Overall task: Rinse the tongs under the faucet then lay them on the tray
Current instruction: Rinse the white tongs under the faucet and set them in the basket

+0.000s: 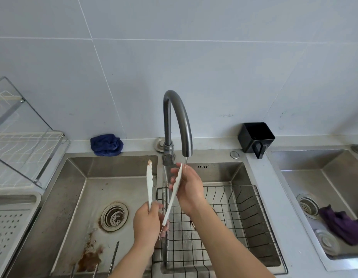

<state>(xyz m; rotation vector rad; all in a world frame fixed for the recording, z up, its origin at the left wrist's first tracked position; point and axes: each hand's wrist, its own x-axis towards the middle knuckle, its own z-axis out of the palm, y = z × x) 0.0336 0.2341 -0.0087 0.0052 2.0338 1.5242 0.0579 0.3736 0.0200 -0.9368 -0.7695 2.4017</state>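
Nearest us, our left hand [147,223] curls round the hinge end of the white tongs [150,183], which open upward in a V above the divider of the sink [77,177]. Our right hand [191,189], at one o'clock from the left, pinches the tongs' right arm near its tip, just beside the thin stream falling from the faucet [175,117]. The left arm's tip shows a brown stain. Beneath the right hand a black wire basket [244,217] sits in the right basin. The perforated tray [7,227] lies well apart at nine o'clock, just on the near side of a dish rack [23,149]. A blue cloth [107,145] rests at eleven o'clock.
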